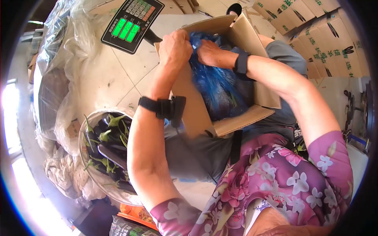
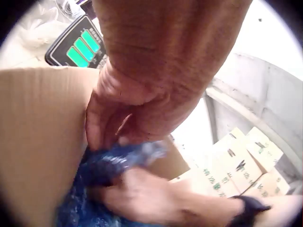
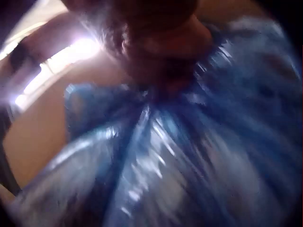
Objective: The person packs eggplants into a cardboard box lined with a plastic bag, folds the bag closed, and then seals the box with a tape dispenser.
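A blue plastic bag [image 1: 214,84] with dark contents sits inside an open cardboard box [image 1: 189,104]. At the box's upper left edge, my left hand [image 1: 176,48] pinches the bag's gathered top; in the left wrist view its fingertips meet the blue film [image 2: 116,163]. My right hand [image 1: 212,54] grips the bag just to the right, fingers curled into the plastic. In the right wrist view the bag [image 3: 156,156] fans out in creases below the right hand [image 3: 156,52], whose fingertips are hidden in shadow and plastic.
A scale display [image 1: 132,25] with green readouts stands beyond the box. To the left are a white basket [image 1: 83,145] of eggplants [image 1: 112,153] and clear plastic sheeting [image 1: 63,74]. Printed cartons [image 1: 323,47] are stacked at the upper right. The box rests by the person's legs.
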